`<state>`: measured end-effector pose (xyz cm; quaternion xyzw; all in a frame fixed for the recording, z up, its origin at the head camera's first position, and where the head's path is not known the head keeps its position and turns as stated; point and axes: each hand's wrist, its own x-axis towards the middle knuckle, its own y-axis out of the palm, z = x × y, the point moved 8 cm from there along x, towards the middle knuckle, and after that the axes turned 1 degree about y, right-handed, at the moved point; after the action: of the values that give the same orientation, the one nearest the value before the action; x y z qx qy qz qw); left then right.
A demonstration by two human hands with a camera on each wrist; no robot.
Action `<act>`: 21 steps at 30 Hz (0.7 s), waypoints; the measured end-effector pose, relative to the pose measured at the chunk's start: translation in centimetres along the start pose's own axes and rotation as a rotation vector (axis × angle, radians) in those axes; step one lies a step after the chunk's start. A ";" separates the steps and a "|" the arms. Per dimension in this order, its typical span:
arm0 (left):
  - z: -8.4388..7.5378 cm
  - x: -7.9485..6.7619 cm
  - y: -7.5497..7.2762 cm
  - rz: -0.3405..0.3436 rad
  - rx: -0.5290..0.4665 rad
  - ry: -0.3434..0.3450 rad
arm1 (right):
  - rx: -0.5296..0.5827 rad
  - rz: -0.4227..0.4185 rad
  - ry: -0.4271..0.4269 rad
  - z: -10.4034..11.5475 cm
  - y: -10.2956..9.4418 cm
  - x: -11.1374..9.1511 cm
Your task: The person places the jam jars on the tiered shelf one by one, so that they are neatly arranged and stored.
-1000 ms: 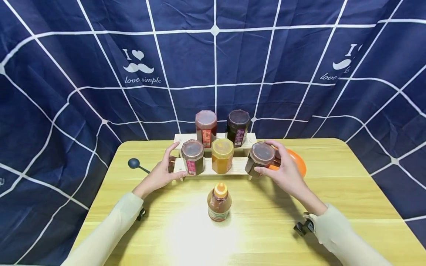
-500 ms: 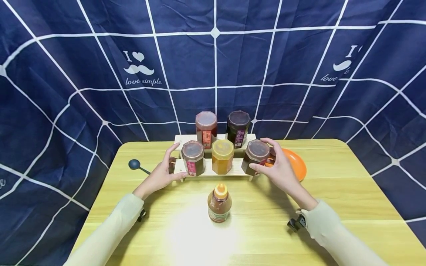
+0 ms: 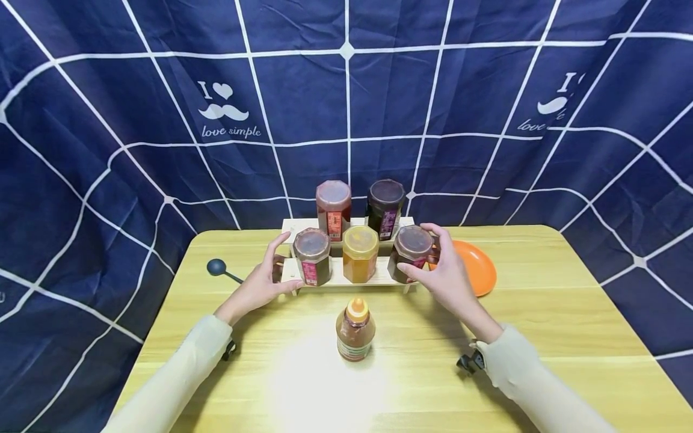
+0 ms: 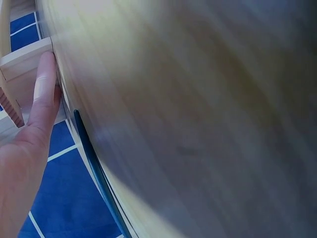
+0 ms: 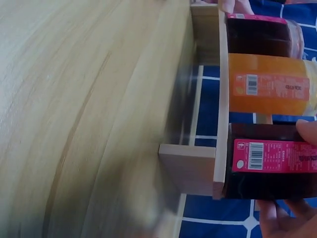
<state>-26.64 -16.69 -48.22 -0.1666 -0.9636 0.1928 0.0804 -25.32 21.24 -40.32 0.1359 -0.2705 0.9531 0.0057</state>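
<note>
My right hand [image 3: 444, 270] grips a dark jam jar [image 3: 412, 252] between thumb and fingers. Its pink label faces out in the right wrist view, where the jar's base [image 5: 227, 168] meets the lower step's board. The two-step wooden rack [image 3: 337, 275] has its left end held by my left hand [image 3: 260, 282], thumb at the front. A finger lies along the rack's side panel [image 4: 25, 62] in the left wrist view. On the lower step a yellow jar [image 3: 360, 255] stands between the gripped jar and another dark jar [image 3: 312, 258].
A red jar [image 3: 333, 210] and a dark purple-labelled jar [image 3: 385, 207] stand on the upper step. In front of the rack is a squeeze bottle [image 3: 355, 331] with a yellow cap. A dark spoon [image 3: 218, 267] lies left, an orange plate [image 3: 479, 267] right.
My right hand has moved left with the dark jar, which now stands more upright at the right end of the lower step. My left hand has stayed at the rack.
</note>
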 end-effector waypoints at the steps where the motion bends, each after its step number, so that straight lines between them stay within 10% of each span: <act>1: 0.0 0.0 0.0 -0.001 0.003 0.000 | -0.001 -0.004 0.001 0.0 0.1 0.0; 21: -0.2 0.0 -0.1 -0.001 0.015 -0.002 | -0.052 -0.049 0.077 0.1 1.5 0.1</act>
<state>-26.58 -16.68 -48.01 -0.1652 -0.9624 0.2001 0.0807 -25.48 19.92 -41.01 0.1053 -0.2916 0.9498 0.0428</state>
